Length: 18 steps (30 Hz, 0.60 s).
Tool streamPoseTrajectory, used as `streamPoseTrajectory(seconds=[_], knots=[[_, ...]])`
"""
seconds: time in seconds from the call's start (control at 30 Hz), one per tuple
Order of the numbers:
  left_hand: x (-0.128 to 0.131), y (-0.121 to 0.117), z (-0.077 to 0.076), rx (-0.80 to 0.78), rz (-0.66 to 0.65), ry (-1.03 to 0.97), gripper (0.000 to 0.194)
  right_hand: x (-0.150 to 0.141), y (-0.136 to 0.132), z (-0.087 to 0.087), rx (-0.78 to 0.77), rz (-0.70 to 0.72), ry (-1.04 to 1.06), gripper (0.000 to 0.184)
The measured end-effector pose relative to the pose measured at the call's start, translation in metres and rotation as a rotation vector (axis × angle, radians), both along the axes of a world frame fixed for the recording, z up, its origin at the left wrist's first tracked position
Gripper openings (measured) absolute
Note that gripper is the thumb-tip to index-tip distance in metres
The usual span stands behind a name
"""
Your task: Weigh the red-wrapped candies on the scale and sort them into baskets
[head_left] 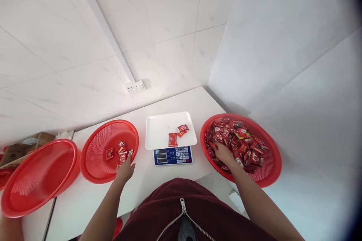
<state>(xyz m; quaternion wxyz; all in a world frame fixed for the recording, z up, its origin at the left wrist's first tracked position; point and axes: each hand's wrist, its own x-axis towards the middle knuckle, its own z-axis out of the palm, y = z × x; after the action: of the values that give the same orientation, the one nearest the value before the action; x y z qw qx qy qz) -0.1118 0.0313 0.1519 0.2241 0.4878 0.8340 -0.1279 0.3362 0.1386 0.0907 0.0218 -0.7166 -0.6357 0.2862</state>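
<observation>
Touching a packet (130, 153) with my half-curled left hand (125, 171); pile (247, 143) around right hand (224, 154) hides fingertips, can't tell either grip.

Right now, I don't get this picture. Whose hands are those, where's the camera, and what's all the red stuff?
There's no robot here, just a person working with two bare hands. The camera sits on their head, looking forward and down. On the white table is a scale with a white tray carrying a few red packets. The left hand reaches over the rim of the middle red basket, fingers at some small packets. The right hand is among many packets in the right-hand red basket. I can't tell whether either hand grips one.
</observation>
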Motion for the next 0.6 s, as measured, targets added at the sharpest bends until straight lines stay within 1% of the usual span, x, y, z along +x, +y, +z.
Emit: streamPoseTrajectory(seconds=[0.07,0.13,0.17,0.23,0.3,0.37,0.4,0.5,0.6], knots=[[0.001,0.002,0.001,0.009,-0.005,-0.004,0.056,0.001,0.001,0.009,0.012,-0.081,-0.018,0.034],[0.003,0.003,0.001,0.024,-0.008,-0.007,0.056,-0.001,0.003,0.019,0.06,-0.177,0.013,0.033],[0.004,0.003,0.001,0.029,-0.01,-0.008,0.056,-0.004,0.003,0.025,0.099,-0.216,0.06,0.033],[0.004,0.002,0.001,0.033,-0.012,-0.012,0.056,-0.014,0.005,0.037,0.181,-0.254,0.227,0.032],[0.003,0.001,0.0,0.029,-0.016,-0.02,0.057,-0.029,0.007,0.048,0.215,-0.237,0.438,0.034],[0.002,-0.001,0.0,0.024,-0.027,-0.032,0.057,-0.047,0.009,0.057,0.183,-0.196,0.604,0.04],[0.001,-0.002,0.0,0.021,-0.033,-0.039,0.057,-0.055,0.01,0.06,0.155,-0.175,0.653,0.043],[-0.002,-0.005,-0.001,0.018,-0.047,-0.056,0.056,-0.068,0.011,0.063,0.127,-0.145,0.684,0.047],[-0.003,-0.007,-0.002,0.026,-0.05,-0.059,0.056,-0.06,0.007,0.057,0.197,-0.147,0.615,0.042]])
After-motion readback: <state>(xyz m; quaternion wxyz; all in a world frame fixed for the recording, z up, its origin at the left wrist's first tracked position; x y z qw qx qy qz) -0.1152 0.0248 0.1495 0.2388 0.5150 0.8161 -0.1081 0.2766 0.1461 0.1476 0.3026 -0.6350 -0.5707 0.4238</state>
